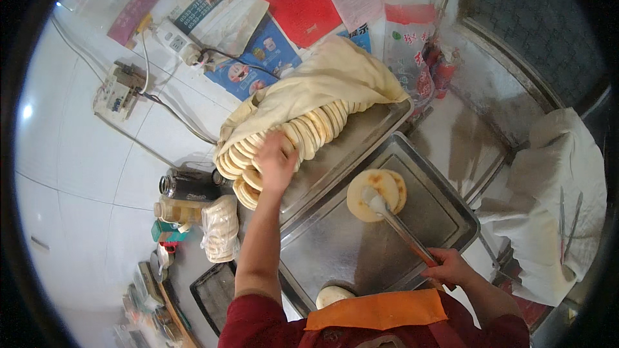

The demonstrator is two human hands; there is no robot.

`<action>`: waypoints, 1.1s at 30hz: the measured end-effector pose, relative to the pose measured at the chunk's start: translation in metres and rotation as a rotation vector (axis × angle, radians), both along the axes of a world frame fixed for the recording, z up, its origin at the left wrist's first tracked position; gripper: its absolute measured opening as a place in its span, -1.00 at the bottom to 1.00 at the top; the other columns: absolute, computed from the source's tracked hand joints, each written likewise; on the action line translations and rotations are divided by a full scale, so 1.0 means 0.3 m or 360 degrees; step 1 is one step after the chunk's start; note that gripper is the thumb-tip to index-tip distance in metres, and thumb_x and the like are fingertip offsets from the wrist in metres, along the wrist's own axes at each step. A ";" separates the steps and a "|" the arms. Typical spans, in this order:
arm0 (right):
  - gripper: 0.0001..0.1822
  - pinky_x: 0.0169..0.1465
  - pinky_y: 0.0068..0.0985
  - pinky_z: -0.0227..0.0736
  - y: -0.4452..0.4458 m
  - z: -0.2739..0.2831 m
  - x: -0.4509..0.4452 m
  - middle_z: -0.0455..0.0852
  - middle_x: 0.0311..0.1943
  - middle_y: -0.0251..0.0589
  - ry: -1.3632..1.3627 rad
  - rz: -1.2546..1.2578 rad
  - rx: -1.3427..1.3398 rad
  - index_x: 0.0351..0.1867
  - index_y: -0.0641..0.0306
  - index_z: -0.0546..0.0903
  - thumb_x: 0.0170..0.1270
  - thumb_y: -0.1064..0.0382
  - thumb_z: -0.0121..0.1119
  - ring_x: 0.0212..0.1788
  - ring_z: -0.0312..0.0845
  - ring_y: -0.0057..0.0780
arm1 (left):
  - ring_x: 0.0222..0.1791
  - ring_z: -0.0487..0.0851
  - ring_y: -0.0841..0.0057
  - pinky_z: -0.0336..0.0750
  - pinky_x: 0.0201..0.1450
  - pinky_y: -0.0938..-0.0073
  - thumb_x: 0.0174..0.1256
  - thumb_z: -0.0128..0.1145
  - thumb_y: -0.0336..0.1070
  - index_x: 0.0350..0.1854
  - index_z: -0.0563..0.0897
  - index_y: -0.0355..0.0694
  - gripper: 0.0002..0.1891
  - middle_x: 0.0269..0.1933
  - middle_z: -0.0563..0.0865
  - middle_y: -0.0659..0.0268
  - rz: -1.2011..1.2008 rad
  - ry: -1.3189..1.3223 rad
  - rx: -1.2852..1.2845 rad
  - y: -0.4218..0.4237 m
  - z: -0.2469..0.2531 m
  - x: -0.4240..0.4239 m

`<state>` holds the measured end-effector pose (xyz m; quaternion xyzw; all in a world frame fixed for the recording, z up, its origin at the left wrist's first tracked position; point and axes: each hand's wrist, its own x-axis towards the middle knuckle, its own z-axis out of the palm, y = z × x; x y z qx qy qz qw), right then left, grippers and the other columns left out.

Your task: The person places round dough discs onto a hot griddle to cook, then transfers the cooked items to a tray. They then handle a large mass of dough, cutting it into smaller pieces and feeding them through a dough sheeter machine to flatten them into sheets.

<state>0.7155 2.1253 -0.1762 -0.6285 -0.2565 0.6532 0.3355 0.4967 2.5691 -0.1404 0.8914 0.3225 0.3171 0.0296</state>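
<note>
My left hand (276, 163), slightly blurred, reaches onto a long row of round flatbreads (314, 130) standing on edge. Whether its fingers grip one is unclear. The row leans on a metal tray (355, 130), partly under a cream cloth (329, 75). In my right hand (452, 268) is the reddish-brown handle of a metal-headed tool (404, 232), possibly a spatula or tongs. The tool's head rests on browned flatbreads (360, 191) that overlap on a nearer metal tray (333, 246). Another pale flatbread (333, 295) lies at that tray's near edge, partly hidden by my orange-trimmed apron (377, 309).
Left of the trays are a dark thermos (191, 186), a jar (179, 211) and bagged flatbreads (220, 229). Cords run along the tiled wall from a power strip (176, 43). At right, tongs (570, 224) lie on a white cloth (541, 203).
</note>
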 end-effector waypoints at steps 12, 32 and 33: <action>-0.35 -0.35 -0.31 0.57 0.367 0.032 -0.113 0.68 -0.45 -0.01 -0.1263 -0.0143 0.0931 0.19 0.43 0.42 0.10 0.17 0.37 -0.43 0.69 -0.19 | 0.32 0.33 0.27 -0.02 0.42 -0.12 -0.17 0.44 -0.03 0.33 0.34 -0.14 -0.10 0.29 0.45 0.24 0.0201 0.0786 0.0005 0.059 -0.048 0.077; -0.41 -0.06 -0.19 0.53 0.990 0.035 -0.174 0.66 -0.28 0.25 -0.1676 0.0460 0.0228 0.13 0.53 0.41 0.11 0.21 0.22 -0.18 0.64 0.05 | -0.17 0.69 0.47 0.53 -0.02 0.46 0.13 0.15 -0.36 0.05 0.66 -0.19 -0.62 -0.14 0.76 0.19 -0.0138 0.0227 -0.1617 0.036 -0.289 -0.055; -0.44 -0.07 -0.19 0.53 0.985 0.029 -0.147 0.66 -0.27 0.26 -0.1684 0.0458 0.0279 0.08 0.50 0.46 0.07 0.20 0.25 -0.18 0.64 0.06 | -0.22 0.66 0.53 0.52 -0.04 0.49 0.15 0.14 -0.37 0.06 0.65 -0.20 -0.63 -0.16 0.77 0.24 -0.0118 0.0299 -0.1656 0.066 -0.294 -0.042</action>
